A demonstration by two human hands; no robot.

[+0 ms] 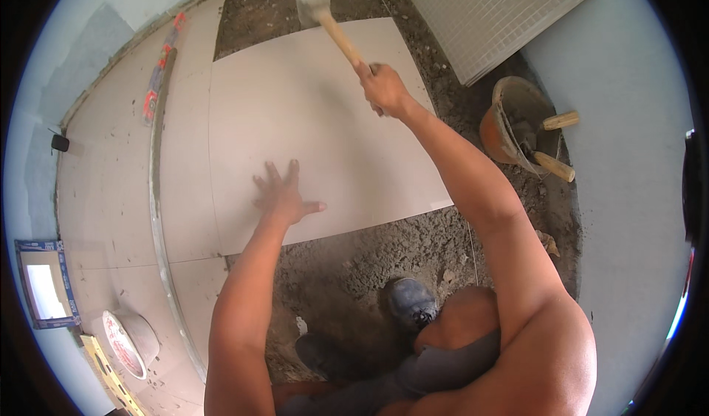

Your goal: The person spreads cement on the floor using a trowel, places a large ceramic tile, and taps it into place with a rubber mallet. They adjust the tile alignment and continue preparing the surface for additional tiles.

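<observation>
A large pale floor tile (340,135) lies in the centre on grey mortar. My left hand (284,194) is spread on its lower left part, fingers apart. My right hand (382,89) grips the wooden handle of a mallet (342,39), held raised over the tile's upper part. The mallet's light, dusty head (314,1) is at the top of the view, over the mortar bed (244,13) beyond the tile.
Laid tiles (103,194), a long metal bar (156,216) and a red-marked level (162,65) lie left. A white bucket (133,342) and yellow level (103,372) sit lower left. Right are stacked tiles (495,9), a bucket (498,131) with wood-handled tools and a wall (620,194).
</observation>
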